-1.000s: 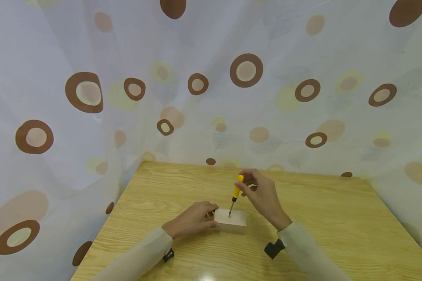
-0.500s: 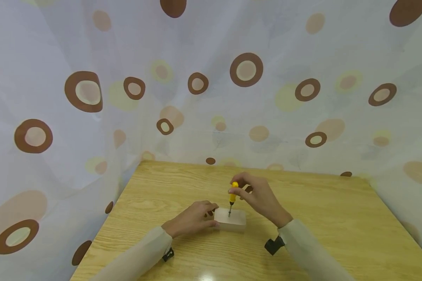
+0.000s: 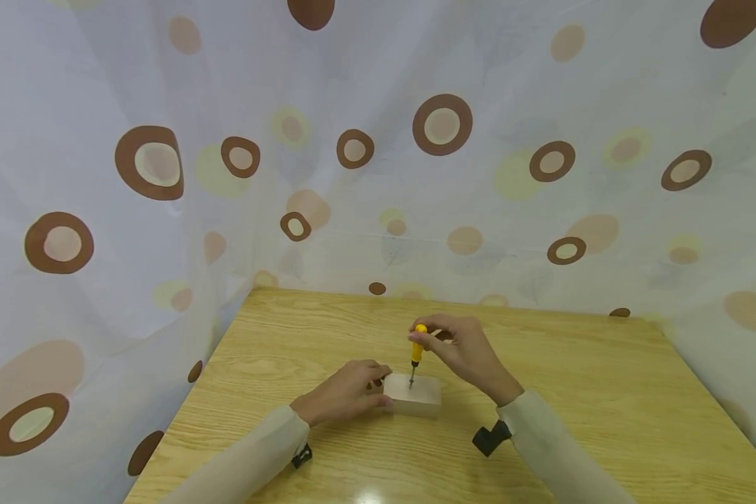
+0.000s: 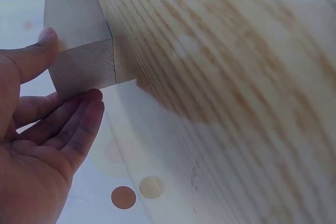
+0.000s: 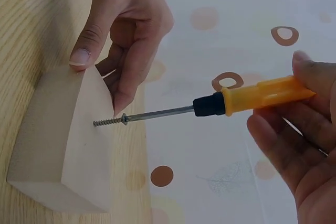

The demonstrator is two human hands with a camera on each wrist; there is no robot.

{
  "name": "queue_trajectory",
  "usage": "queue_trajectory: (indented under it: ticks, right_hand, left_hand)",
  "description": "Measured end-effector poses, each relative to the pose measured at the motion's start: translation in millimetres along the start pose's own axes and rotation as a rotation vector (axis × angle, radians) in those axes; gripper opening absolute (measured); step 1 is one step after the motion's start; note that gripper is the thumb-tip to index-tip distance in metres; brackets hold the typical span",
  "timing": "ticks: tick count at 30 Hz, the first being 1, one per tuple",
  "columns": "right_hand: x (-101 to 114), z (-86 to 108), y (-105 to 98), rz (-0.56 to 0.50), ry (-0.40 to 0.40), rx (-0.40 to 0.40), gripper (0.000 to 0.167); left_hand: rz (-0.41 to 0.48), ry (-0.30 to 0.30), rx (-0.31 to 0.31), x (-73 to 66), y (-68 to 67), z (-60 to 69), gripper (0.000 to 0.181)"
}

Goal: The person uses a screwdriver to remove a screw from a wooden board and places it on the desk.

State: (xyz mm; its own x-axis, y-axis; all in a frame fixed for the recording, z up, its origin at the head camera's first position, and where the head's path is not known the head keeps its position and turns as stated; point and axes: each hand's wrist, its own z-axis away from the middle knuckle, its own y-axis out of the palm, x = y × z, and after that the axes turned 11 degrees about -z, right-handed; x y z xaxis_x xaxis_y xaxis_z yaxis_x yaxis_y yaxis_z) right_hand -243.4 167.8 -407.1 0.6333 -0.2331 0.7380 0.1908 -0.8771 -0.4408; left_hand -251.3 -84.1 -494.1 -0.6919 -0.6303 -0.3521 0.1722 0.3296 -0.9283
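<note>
A pale wooden block [image 3: 416, 402] lies flat on the table. My left hand [image 3: 346, 393] pinches its left end, thumb on the near side and fingers on the far side, as the left wrist view also shows. A screw [image 5: 109, 121] stands in the block's top face with much of its thread exposed. The tip of a yellow-handled screwdriver [image 5: 268, 95] meets the screw head, its shaft nearly in line with the screw. My right hand [image 3: 469, 355] holds the screwdriver's handle [image 3: 418, 346] between thumb and fingers, above the block.
The wood-grain table [image 3: 573, 399] extends around the block on all sides. A pale curtain with brown and beige circles [image 3: 378, 196] hangs behind it and along both sides. Black wrist mounts [image 3: 491, 438] sit at both cuffs.
The screwdriver's handle has tipped left and come more upright, with my right hand shifting left and slightly down. My left hand and the block stay in place.
</note>
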Motion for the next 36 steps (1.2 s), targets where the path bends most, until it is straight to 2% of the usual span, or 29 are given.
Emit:
queue_trajectory:
  ticks: [6, 10, 14, 19, 24, 28, 33, 36]
  right_hand:
    - [3.6, 1.2, 4.3, 0.024, 0.078, -0.115, 0.026]
    - [6.6, 2.0, 5.6, 0.025, 0.088, -0.151, 0.024]
    - [8.9, 0.9, 4.9, 0.014, 0.059, -0.090, 0.020]
    - [10.0, -0.3, 1.5, -0.029, 0.087, 0.003, 0.020]
    - [8.8, 0.8, 0.7, -0.042, 0.159, 0.005, 0.018]
    - [6.2, 1.6, -0.8, -0.060, 0.157, -0.005, 0.017]
    - [2.5, 0.6, -7.7, -0.192, 0.167, 0.075, 0.013]
    - [2.7, -0.2, -9.3, -0.201, 0.198, 0.086, 0.013]
  left_hand:
    - [0.010, -0.023, 0.006, 0.6, -0.2, -0.6, 0.058]
    - [0.011, -0.027, 0.007, 0.4, 0.1, -0.8, 0.057]
    - [0.008, -0.018, 0.001, -0.1, -0.4, -0.9, 0.055]
    - [0.020, -0.037, -0.003, -0.8, 0.1, -0.6, 0.055]
    - [0.021, -0.050, 0.002, -0.8, 0.8, -0.6, 0.056]
    - [0.007, -0.040, 0.002, -0.7, 0.3, -1.3, 0.055]
    - [0.007, -0.030, 0.002, -1.3, -0.1, -1.8, 0.054]
    - [0.012, -0.034, 0.002, -1.7, -1.3, -1.8, 0.055]
